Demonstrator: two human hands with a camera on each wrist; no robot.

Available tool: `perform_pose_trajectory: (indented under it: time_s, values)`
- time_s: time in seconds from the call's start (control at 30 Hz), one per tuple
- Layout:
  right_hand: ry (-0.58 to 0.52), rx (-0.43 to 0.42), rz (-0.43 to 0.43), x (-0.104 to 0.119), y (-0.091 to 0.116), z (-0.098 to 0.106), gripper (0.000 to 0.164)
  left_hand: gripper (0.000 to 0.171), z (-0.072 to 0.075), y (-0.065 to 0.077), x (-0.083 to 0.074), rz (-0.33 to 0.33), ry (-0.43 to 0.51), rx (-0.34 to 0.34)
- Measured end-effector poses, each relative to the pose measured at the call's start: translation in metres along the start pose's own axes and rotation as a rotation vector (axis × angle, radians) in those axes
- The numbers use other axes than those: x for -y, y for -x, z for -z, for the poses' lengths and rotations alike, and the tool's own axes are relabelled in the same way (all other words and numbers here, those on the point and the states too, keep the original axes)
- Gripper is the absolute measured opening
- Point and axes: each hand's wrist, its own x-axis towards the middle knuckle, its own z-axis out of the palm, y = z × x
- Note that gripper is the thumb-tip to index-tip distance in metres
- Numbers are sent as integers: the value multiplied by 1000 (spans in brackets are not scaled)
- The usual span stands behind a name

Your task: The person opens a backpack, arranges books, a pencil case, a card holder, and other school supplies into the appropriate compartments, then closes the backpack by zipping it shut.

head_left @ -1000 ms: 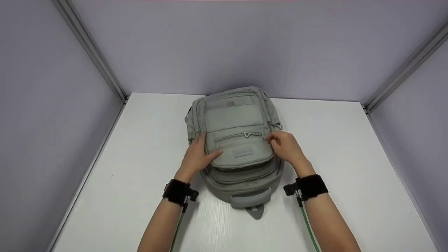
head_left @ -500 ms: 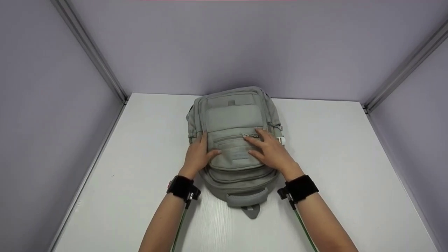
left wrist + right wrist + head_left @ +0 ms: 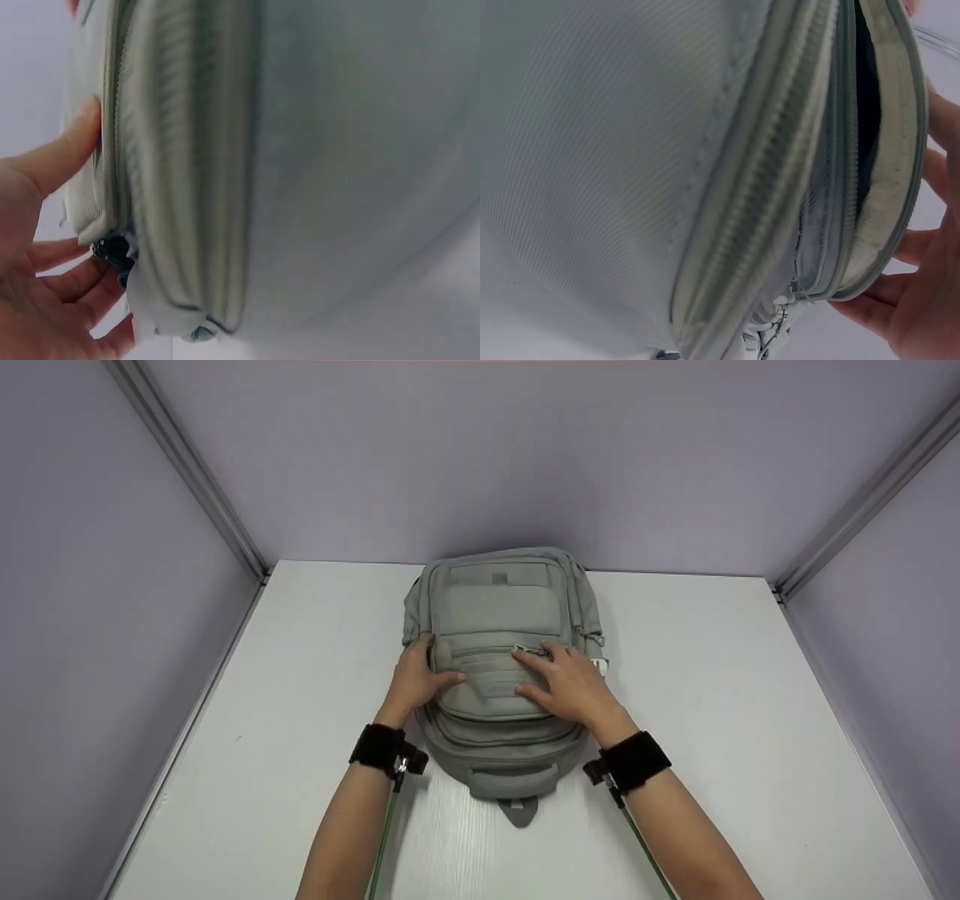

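A grey-green backpack (image 3: 499,607) lies front side up on the white table, its top handle (image 3: 514,784) toward me. My left hand (image 3: 416,675) rests along its left side, thumb spread on the front pocket. In the left wrist view that thumb (image 3: 71,142) touches the pocket's face while the fingers lie against the side. My right hand (image 3: 574,682) lies with spread fingers on the front pocket, near a metal zipper pull (image 3: 532,651). From the right wrist, the pocket flap (image 3: 900,150) gapes along its zipper, showing a dark inside.
Pale panels (image 3: 480,457) enclose the table (image 3: 322,615) at the back and both sides, with metal rails in the corners. A white tag or buckle (image 3: 600,666) pokes out at the backpack's right side. Black wrist bands (image 3: 636,761) trail green cables.
My right hand has left the pocket's right edge and moved left onto its front with fingers spread. The backpack's handle end has swung slightly left. My left hand stays at the left side.
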Motion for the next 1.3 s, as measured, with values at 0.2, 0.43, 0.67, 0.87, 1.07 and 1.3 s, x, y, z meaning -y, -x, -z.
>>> perform_pose_trajectory:
  time_s: [0.2, 0.43, 0.67, 0.87, 1.07, 1.3]
  values:
    - [13, -1, -19, 2, -1, 0, 63, 40, 6, -4, 5, -84, 43, -60]
    - [39, 1, -33, 4, -3, 1, 63, 37, 3, -4, 1, -42, -23, -104]
    - [-5, -33, -46, 7, -3, 1, 62, 28, 2, -1, 0, -53, -118, -194]
    - [-23, -35, 8, 16, -6, 1, 64, 20, 2, 2, -1, -46, -175, -249]
    - [-7, 128, -49, 31, -14, 4, 67, 21, -2, 4, -2, -41, -195, -248]
    - [113, 173, -86, 44, -25, 2, 67, 17, -5, 6, -1, -40, -218, -264]
